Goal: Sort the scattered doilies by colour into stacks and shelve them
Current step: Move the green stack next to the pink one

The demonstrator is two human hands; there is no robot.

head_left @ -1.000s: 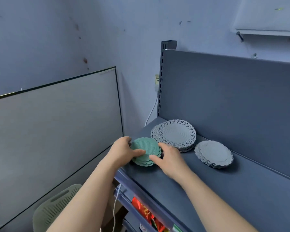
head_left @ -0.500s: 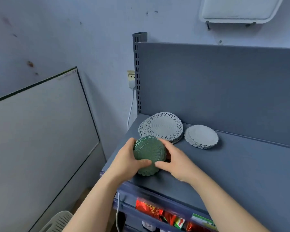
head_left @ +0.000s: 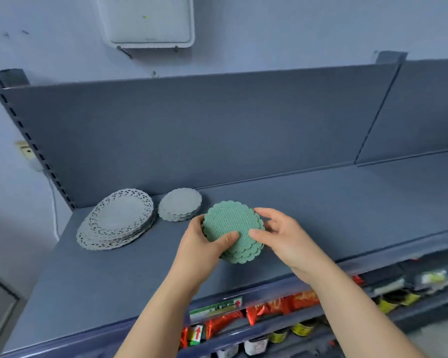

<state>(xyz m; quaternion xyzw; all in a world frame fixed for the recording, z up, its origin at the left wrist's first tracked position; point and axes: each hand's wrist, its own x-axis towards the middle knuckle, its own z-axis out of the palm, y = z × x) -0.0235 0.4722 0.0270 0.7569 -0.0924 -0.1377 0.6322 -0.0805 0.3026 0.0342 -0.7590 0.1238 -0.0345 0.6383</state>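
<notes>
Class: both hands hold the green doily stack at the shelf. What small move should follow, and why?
Probably lower the green stack onto the shelf just right of the small grey stack. The left hand and right hand grip it; the lace stack and small grey stack sit in a row, with bare shelf beside them.

On my feed I see the person's left hand point(head_left: 202, 244) and right hand point(head_left: 282, 236), both bare. The left forearm point(head_left: 161, 313) and the right forearm point(head_left: 352, 306) are bare too, uncovered as far down as my view reaches, where the frame cuts them off. The fingers point(head_left: 268, 215) look slim and the wrists point(head_left: 185, 273) narrow. Finer detail is too blurred for me to judge.
</notes>
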